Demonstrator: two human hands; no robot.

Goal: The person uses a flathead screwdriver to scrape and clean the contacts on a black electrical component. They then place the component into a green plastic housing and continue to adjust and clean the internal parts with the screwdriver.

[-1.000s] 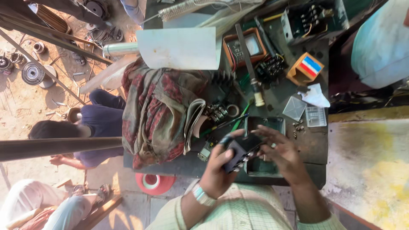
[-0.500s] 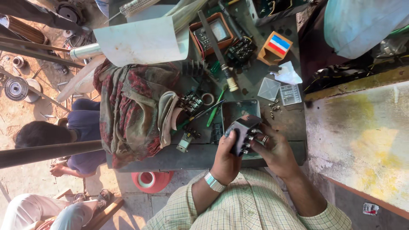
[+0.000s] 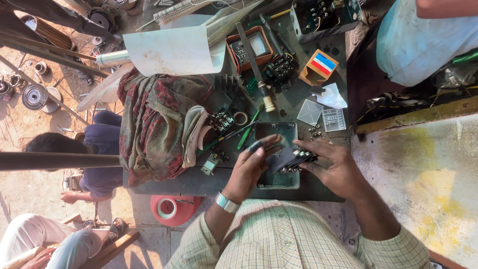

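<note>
Checked-shirt sleeves filled the bottom edge, elbows cut off by the frame. Left hand (image 3: 251, 167) and right hand (image 3: 334, 167) were close together, both clamped on a small black switch block (image 3: 291, 158) with metal terminals along its underside. Left palm and fingers covered its near-left face; right fingers wrapped the far-right end. Most of the block's body was hidden, so its exact type was hard to make out. Silver watch (image 3: 227, 202) sat on the left wrist.

Block was held just above an open grey metal box (image 3: 277, 130) lying on the dark tabletop (image 3: 179, 182); the hands covered most of the box's inside. Loose screws (image 3: 315, 132) sat just right of the box. Green-handled screwdriver (image 3: 249, 130) and a small terminal part (image 3: 212, 160) lay to its left.

Further left, a crumpled red-brown cloth (image 3: 157, 124) hid that part of the tabletop. Beyond the box: a clear plastic packet (image 3: 309, 112), a file with pale handle (image 3: 256, 67), an analogue meter in an orange case (image 3: 249, 47), a black contactor (image 3: 281, 67), a small orange box (image 3: 318, 67) with a striped top. White sheet (image 3: 172, 50) covered things at the far-left edge.

Far corner: a grey enclosure (image 3: 323, 17), cut off by the top of the frame. Red tape roll (image 3: 169, 209) sat on the floor below the near edge. Two other people were on the ground at left, partly hidden by a pipe (image 3: 59, 160).
</note>
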